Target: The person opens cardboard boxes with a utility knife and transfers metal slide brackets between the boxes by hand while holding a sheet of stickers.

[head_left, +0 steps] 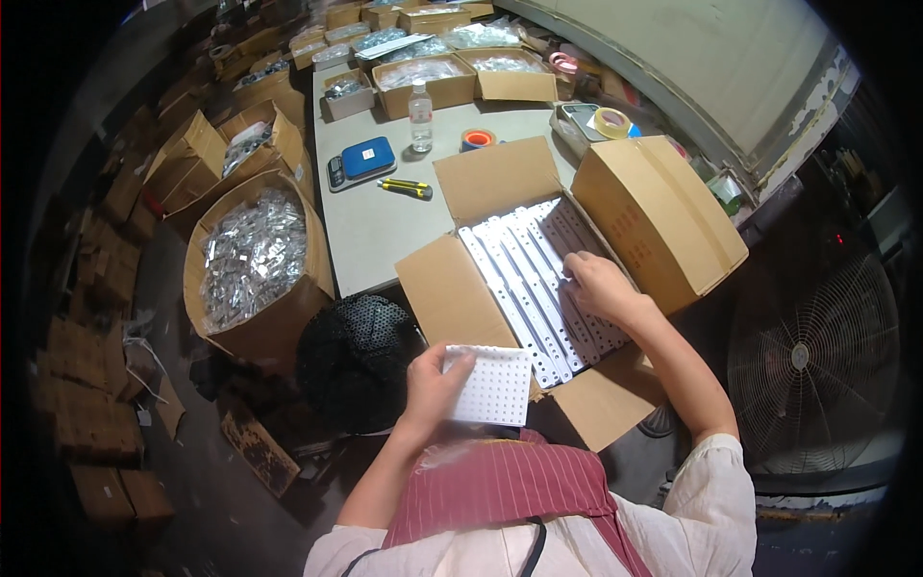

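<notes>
My left hand [429, 387] is closed on the edge of a white sheet [495, 389] printed with rows of small grey marks, its thumb lying on top. This sheet is just left of the near end of an open cardboard box [440, 300]. Inside the box lie several long, pale metal strips [517, 288] with holes, side by side. Over the right part of these strips, my right hand [601, 288] has its fingers bent and drawn together, with the tips at or just above the metal. Whatever may be between those fingertips is too small to make out.
A closed carton [663, 216] stands against the box's right side. On the table are a blue scale [367, 159], yellow cutters [406, 188], a bottle [420, 120] and tape [477, 139]. A carton of shiny parts [255, 260] stands left; a fan [800, 356] is at right.
</notes>
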Demonstrator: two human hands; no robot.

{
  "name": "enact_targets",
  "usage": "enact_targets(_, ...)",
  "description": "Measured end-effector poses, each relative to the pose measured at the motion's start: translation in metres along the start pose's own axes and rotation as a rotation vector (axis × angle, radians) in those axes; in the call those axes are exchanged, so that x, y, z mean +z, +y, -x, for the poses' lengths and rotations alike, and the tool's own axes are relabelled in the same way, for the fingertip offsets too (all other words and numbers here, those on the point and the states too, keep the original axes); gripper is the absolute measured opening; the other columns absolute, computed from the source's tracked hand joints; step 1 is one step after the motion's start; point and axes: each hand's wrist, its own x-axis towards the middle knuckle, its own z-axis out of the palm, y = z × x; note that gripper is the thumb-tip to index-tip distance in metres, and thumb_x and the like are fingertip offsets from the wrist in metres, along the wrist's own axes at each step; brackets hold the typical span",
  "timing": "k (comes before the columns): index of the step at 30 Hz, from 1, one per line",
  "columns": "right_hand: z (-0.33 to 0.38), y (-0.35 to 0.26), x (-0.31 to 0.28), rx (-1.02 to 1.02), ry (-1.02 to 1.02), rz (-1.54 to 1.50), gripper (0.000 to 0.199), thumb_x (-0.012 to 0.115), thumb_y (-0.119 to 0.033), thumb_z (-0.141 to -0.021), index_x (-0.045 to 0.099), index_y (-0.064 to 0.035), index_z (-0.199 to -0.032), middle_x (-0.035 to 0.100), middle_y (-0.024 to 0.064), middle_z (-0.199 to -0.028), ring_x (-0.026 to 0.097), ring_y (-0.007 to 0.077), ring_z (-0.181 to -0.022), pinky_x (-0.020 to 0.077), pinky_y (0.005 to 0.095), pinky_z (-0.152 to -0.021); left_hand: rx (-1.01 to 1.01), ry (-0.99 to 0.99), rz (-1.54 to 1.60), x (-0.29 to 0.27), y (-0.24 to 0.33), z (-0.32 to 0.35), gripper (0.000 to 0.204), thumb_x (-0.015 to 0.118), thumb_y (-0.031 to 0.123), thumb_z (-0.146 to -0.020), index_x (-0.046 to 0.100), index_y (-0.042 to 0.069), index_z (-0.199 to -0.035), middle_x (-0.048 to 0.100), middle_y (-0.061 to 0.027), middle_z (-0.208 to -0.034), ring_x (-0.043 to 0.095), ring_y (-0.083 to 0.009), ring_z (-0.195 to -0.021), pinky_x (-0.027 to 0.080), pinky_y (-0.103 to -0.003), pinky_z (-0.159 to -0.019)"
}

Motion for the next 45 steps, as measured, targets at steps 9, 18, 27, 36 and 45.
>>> enact_targets(9,-0.003,-0.006,-0.014,-0.101,-0.337,-0.326,0.021,0.060,0.000,-0.082,0.055,0.0028,-0.102,0.067,0.0242,-0.092,0.065,0.0430,-0.090,0.0518,0.0467,-0.079,0.000,-0.011,-0.003,-0.004,0.001,0.001,0.024,0.069,0.017,-0.093,0.070,-0.004,-0.105,0.074,-0.0088,-0.089,0.067,-0.0108,-0.079,0.054,-0.028,-0.073)
enact_targets(18,-0.008,-0.001,-0.019,0.087,-0.153,-0.006,0.026,0.073,-0.014,-0.083,0.054,0.0020,-0.093,0.067,0.0254,-0.090,0.064,0.0454,-0.091,0.0512,0.0499,-0.079,0.033,0.011,-0.009,-0.006,0.016,0.006,0.029,0.069,0.021,-0.091,0.070,-0.005,-0.103,0.075,-0.0138,-0.086,0.071,-0.0156,-0.078,0.055,-0.032,-0.071)
enact_targets(27,0.027,-0.096,-0.007,-0.253,-0.044,-0.585,0.014,0.066,-0.005,-0.087,0.060,-0.0007,-0.098,0.062,0.0169,-0.095,0.062,0.0348,-0.092,0.0510,0.0417,-0.081,0.054,-0.063,-0.080,0.011,0.041,0.008,0.024,0.070,0.017,-0.093,0.070,-0.005,-0.103,0.074,-0.0081,-0.086,0.066,-0.0092,-0.076,0.054,-0.027,-0.068)
enact_targets(36,0.032,-0.098,0.002,-0.267,-0.061,-0.386,0.015,0.066,-0.004,-0.087,0.059,-0.0025,-0.100,0.060,0.0160,-0.094,0.061,0.0352,-0.088,0.0508,0.0426,-0.078,0.040,-0.069,-0.093,0.014,0.049,0.005,0.024,0.070,0.016,-0.093,0.070,-0.005,-0.105,0.073,-0.0063,-0.086,0.065,-0.0079,-0.076,0.053,-0.027,-0.069)
enact_targets(45,0.021,-0.042,0.017,-0.145,0.121,-0.473,0.014,0.058,0.005,-0.077,0.056,-0.0004,-0.089,0.060,0.0190,-0.088,0.059,0.0387,-0.086,0.0474,0.0469,-0.075,-0.057,-0.093,0.066,0.009,0.014,-0.008,0.020,0.068,0.011,-0.095,0.068,-0.006,-0.107,0.073,-0.0078,-0.092,0.066,-0.0093,-0.079,0.055,-0.025,-0.072)
